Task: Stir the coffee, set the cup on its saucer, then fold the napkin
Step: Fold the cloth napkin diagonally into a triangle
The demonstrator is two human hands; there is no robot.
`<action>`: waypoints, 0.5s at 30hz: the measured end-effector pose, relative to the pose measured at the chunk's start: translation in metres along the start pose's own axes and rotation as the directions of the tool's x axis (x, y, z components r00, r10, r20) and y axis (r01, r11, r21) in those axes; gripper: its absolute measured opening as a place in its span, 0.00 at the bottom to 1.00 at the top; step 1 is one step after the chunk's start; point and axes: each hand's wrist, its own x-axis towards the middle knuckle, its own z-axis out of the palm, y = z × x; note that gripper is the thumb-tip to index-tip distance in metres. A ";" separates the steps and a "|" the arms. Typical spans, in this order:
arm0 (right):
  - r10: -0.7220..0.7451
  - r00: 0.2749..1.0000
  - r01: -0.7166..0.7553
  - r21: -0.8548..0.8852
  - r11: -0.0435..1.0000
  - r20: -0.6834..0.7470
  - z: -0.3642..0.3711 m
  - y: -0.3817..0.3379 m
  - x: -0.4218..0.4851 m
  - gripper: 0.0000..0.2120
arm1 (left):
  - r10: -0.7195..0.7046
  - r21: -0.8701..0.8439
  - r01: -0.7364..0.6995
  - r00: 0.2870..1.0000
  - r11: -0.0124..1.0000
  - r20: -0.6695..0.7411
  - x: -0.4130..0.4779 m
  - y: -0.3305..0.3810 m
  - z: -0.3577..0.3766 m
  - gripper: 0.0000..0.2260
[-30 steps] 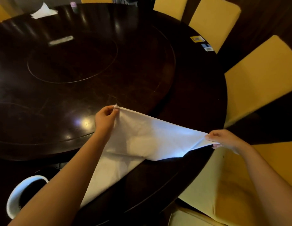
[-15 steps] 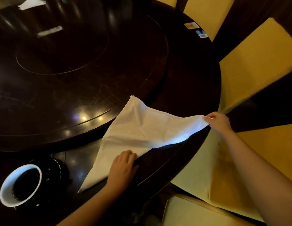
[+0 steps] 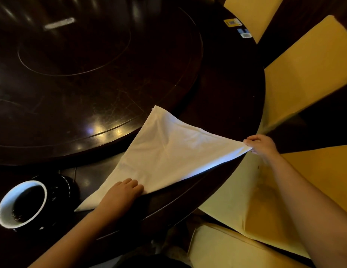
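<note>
Cloth was what both my hands had: my right hand [image 3: 260,146] had its fingertips pinched together on the corner of the white cloth napkin [image 3: 167,153], out at three o'clock, right at the rim of the dark, polished round wooden table [image 3: 227,93]. My left hand [image 3: 122,192] lay palm down, fingers together, pressing the napkin's near edge at about six o'clock; it clamped nothing, only pinned. Between the two, the napkin lay as a triangle, its peak pointing to twelve o'clock and resting on the raised inner disc [image 3: 91,84] of the table, its left tip trailing toward eight o'clock.

Off at eight o'clock, the white-lined cup of black coffee [image 3: 21,204] sat on its dark saucer [image 3: 60,192], so I judged the stirring and setting-down finished and the folding under way. The next move, I reckoned, called for carrying the pinched corner across to meet the opposite tip, edges matched, while my flat hand kept the crease from slipping. Yellow upholstered chairs [image 3: 304,74] ringed the table's far side.
</note>
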 end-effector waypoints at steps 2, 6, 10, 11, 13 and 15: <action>-0.020 0.996 0.006 -0.149 0.989 -0.091 0.007 0.002 0.001 0.14 | -0.058 -0.054 0.059 0.998 0.997 0.015 -0.005 0.007 0.005 0.05; -0.347 0.909 0.155 -0.586 0.796 -0.232 0.048 -0.018 -0.028 0.19 | -0.229 -0.160 0.211 0.968 0.964 -0.099 0.001 0.026 0.015 0.16; -0.496 0.806 0.590 -0.373 0.716 0.322 0.151 -0.042 -0.104 0.23 | -0.326 -0.103 0.321 0.945 0.941 -0.026 0.024 0.044 0.029 0.26; -0.524 0.720 0.691 -0.390 0.609 0.456 0.175 -0.041 -0.121 0.23 | -0.356 -0.101 0.354 0.935 0.930 0.002 0.027 0.045 0.033 0.26; -0.540 0.592 0.806 -0.441 0.395 0.598 0.203 -0.030 -0.138 0.26 | -0.396 -0.077 0.397 0.918 0.915 0.028 0.030 0.044 0.040 0.27; -0.566 0.594 0.798 -0.503 0.331 0.571 0.203 -0.018 -0.129 0.28 | -0.407 -0.043 0.407 0.913 0.912 0.020 0.028 0.041 0.043 0.27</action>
